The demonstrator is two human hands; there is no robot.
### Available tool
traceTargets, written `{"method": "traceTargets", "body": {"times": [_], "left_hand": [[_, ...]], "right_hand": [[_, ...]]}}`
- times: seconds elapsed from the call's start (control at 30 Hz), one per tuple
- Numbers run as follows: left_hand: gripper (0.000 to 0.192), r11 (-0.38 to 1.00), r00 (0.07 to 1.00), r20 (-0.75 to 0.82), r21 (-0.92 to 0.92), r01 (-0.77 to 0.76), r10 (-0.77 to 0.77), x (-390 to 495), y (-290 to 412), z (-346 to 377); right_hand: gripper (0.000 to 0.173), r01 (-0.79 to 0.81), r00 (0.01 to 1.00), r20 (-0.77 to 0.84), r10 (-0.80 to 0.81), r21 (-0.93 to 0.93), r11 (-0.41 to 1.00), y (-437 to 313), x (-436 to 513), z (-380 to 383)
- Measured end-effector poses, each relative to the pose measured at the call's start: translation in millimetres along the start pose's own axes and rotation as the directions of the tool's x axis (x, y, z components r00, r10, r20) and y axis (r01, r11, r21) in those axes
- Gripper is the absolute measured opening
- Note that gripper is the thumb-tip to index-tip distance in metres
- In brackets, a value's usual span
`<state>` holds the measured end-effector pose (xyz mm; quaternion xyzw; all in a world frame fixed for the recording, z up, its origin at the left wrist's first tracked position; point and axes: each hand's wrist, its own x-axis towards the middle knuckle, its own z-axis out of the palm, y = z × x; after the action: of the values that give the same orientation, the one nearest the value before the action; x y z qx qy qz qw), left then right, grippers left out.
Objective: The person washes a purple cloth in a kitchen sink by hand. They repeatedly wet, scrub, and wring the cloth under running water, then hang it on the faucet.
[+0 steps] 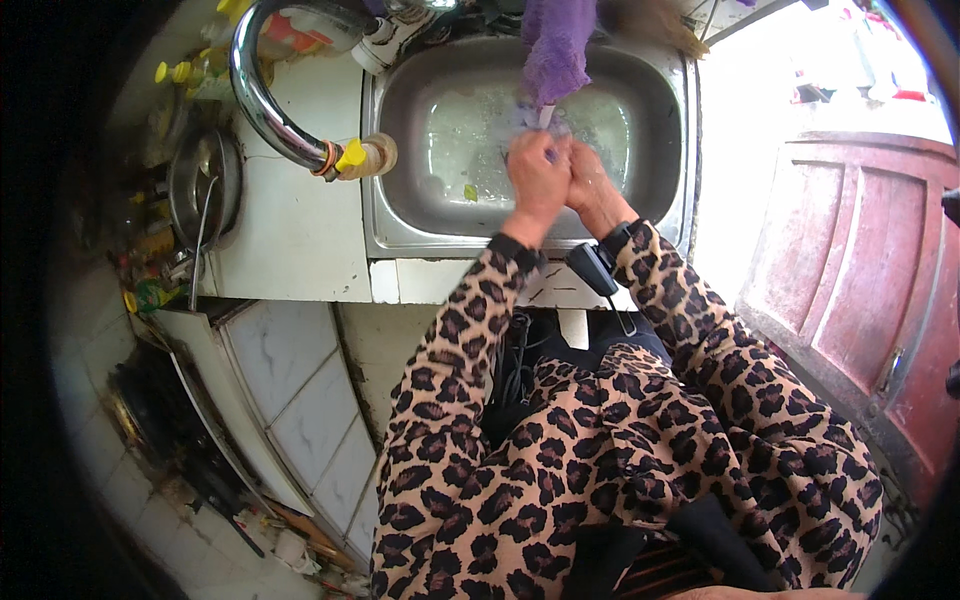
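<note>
My left hand (536, 180) and my right hand (594, 180) are pressed together over the stainless steel sink (409, 176), fingers curled. A purple towel (556, 52) hangs down from the far side of the sink, and its lower end reaches my hands. A bit of purple shows between the fingers, so both hands appear closed on the towel's end. Just above the knuckles a white tag (547, 115) sticks out of the towel. My right wrist carries a black strap with a small dark device (591, 268). The sink's bottom is wet, and a small green leaf (470, 193) lies there.
A curved chrome faucet (262, 97) arches over the left counter (300, 225), its yellow-tied nozzle (367, 156) at the sink's left rim. A metal pot (206, 184) and several bottles stand farther left. To the right is a reddish wooden door (840, 247).
</note>
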<state>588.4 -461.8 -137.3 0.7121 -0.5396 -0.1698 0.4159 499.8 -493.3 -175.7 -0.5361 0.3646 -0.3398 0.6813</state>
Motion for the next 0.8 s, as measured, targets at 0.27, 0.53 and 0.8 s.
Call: {"method": "traceTargets", "body": {"times": [0.27,0.53,0.8], "left_hand": [[0.026,0.923,0.941,-0.139,-0.280,0.262,-0.310,20.6,5.5,-0.4],[0.041,0.958,0.958,-0.128,-0.167,0.235,-0.257,24.6,-10.2,5.9],[0.042,0.979,0.980,-0.148,-0.172,0.105,-0.131,10.3,-2.3,22.5]], "right_hand": [[0.029,-0.100,0.995,0.049,0.089,0.372,0.923,-0.3,4.8,2.1],[0.036,-0.151,0.987,-0.036,0.154,0.074,0.986,2.8,2.5,5.7],[0.027,0.065,0.989,0.133,0.070,-0.800,0.596,8.4,8.3,-9.3]]}}
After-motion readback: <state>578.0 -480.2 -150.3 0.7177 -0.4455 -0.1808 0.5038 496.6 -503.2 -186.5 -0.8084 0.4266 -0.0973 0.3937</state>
